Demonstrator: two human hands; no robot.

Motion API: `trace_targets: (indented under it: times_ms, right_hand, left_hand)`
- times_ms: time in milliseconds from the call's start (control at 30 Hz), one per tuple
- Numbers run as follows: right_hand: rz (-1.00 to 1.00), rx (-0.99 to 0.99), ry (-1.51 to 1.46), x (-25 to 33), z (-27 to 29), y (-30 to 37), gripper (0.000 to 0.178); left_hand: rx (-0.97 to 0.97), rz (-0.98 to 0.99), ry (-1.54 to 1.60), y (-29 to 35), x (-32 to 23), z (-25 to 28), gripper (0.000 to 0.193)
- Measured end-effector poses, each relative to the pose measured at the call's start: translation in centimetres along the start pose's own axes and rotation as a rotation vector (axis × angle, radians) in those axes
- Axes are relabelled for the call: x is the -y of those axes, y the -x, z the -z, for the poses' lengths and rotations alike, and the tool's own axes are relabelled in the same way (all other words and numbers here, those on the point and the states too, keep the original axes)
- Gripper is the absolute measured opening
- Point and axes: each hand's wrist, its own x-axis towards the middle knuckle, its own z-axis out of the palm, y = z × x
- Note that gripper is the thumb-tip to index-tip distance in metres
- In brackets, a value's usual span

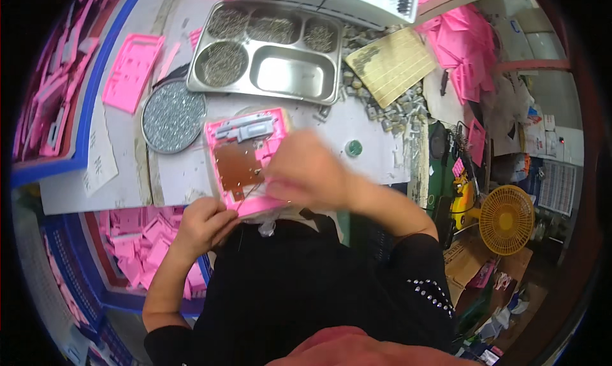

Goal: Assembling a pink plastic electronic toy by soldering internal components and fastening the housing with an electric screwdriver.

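Observation:
A pink plastic housing (262,206) lies on the table in front of me, close to the near edge. Set into it are a brown circuit board (236,165) and a grey plastic part (245,130) along its far side. At the housing's near left corner, my left hand (207,224) grips the rim between thumb and fingers. My right hand (309,171) is over the housing's right side, its fingers curled and blurred by motion. What the right fingers hold, if anything, is hidden. Thin wires (254,189) show on the board's near right part.
Beyond the housing stands a metal tray (264,97) with screws in several compartments. A round dish of small silvery pieces (173,116) sits to its left, a green cap (353,148) to the right. Small metal parts surround a yellowish board (392,65). Pink parts fill a bin (83,133).

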Motion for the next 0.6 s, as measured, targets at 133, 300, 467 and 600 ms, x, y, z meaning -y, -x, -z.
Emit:
trace_targets:
  times_ms: [133, 300, 467, 600]
  right_hand:
    - [-0.331, -0.480, 0.400, -10.4, 14.0, -3.2, 0.013]
    - [-0.348, -0.500, 1.011, -21.0, 24.9, -6.4, 0.021]
    - [-0.389, -0.514, 0.977, -23.0, 25.1, -8.0, 0.016]
    - [-0.269, -0.444, 1.127, -23.4, 25.3, -7.6, 0.014]
  left_hand:
    - [0.029, -0.047, -0.021, -0.3, 0.2, 0.7, 0.026]
    - [0.019, -0.095, -0.037, 0.0, 0.6, 0.4, 0.028]
    - [0.075, -0.043, -0.049, 1.5, 0.6, 0.2, 0.046]
    - [0.317, 0.004, -0.053, -0.5, -1.6, 3.2, 0.073]
